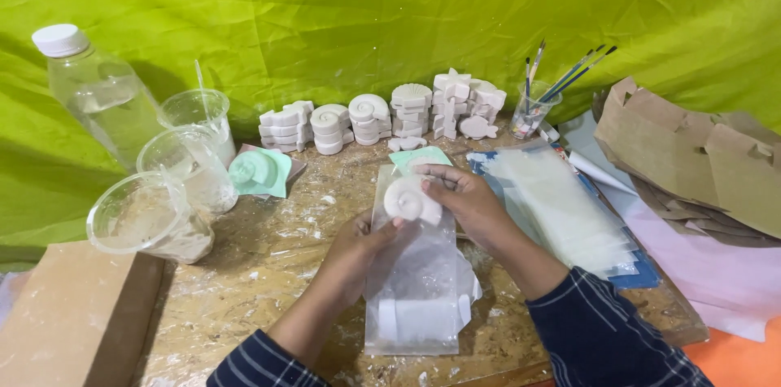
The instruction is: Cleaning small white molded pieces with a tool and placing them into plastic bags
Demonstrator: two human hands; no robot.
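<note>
My left hand (358, 244) and my right hand (464, 200) together hold a white plaster snail-shell cast (409, 200) at the mouth of a clear plastic bag (415, 273). The left thumb presses the cast's lower edge; the right fingers grip its upper right side and the bag's top. The bag lies flat on a paint-stained wooden board (268, 265), with other clear bags and a white piece under it.
A row of stacked white plaster casts (382, 118) lines the back. A mint-green shell mould (260, 171), plastic cups (150, 216), a water bottle (98, 90) at left. Brush jar (533, 110), stacked clear bags (561, 208), brown paper bags (700, 167) at right. A cardboard box (73, 318) front left.
</note>
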